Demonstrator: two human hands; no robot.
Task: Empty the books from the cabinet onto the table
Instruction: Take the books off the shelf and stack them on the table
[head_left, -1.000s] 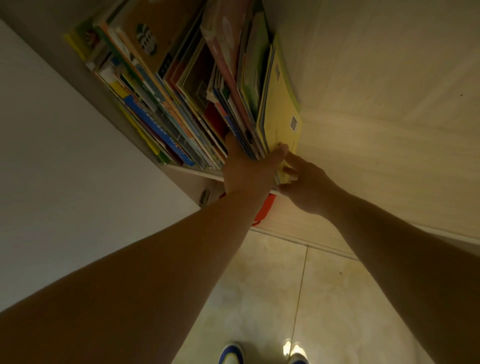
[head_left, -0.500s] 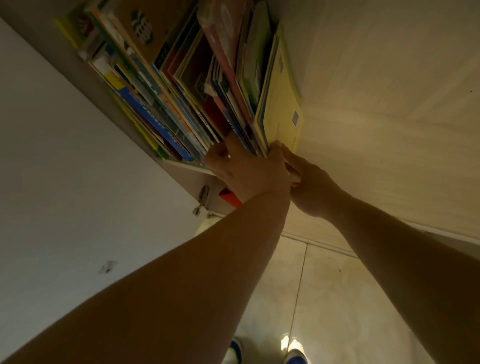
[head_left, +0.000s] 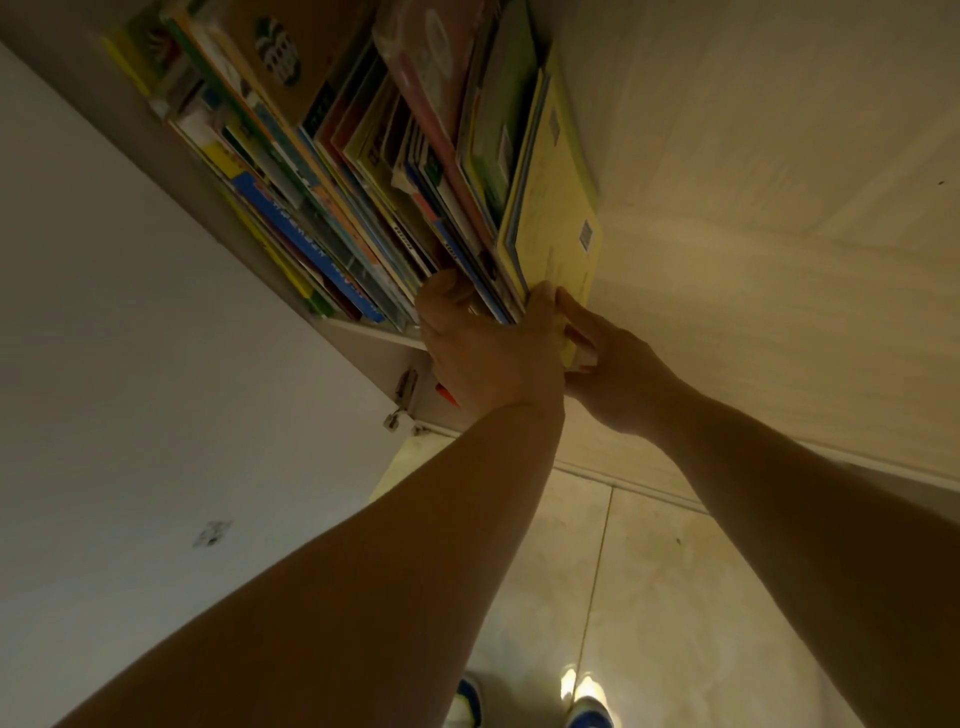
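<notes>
A dim view from a head-worn camera, looking along two bare forearms that reach up to a cabinet shelf (head_left: 363, 332) packed with books (head_left: 332, 208). The books are thin and tall and lean together in a tight row, their lower edges resting on the shelf. Spines and covers show blue, yellow, green, orange and pink. At the right end of the row a yellow book (head_left: 558, 239) with a small barcode label on its cover leans against the pale wood-grain cabinet side panel (head_left: 779, 234).

The left hand (head_left: 488, 353) is at the bottom edge of the books near the right end of the row. Its thumb lies at one side of a small bundle of books and its fingers (head_left: 543, 306) curl up on the other side, beside the yellow book, so the hand grips that bundle from below. The right hand (head_left: 618, 374) is just beside the left, touching it, with its fingers at the lower corner of the yellow book; they appear to pinch that corner, though the left hand partly hides the contact.

A metal hinge (head_left: 402, 395) sits below the shelf edge. A plain white wall (head_left: 130, 364) fills the left. Below is a tiled floor (head_left: 675, 597), with the toes of two blue and white shoes (head_left: 582, 701) at the bottom edge
</notes>
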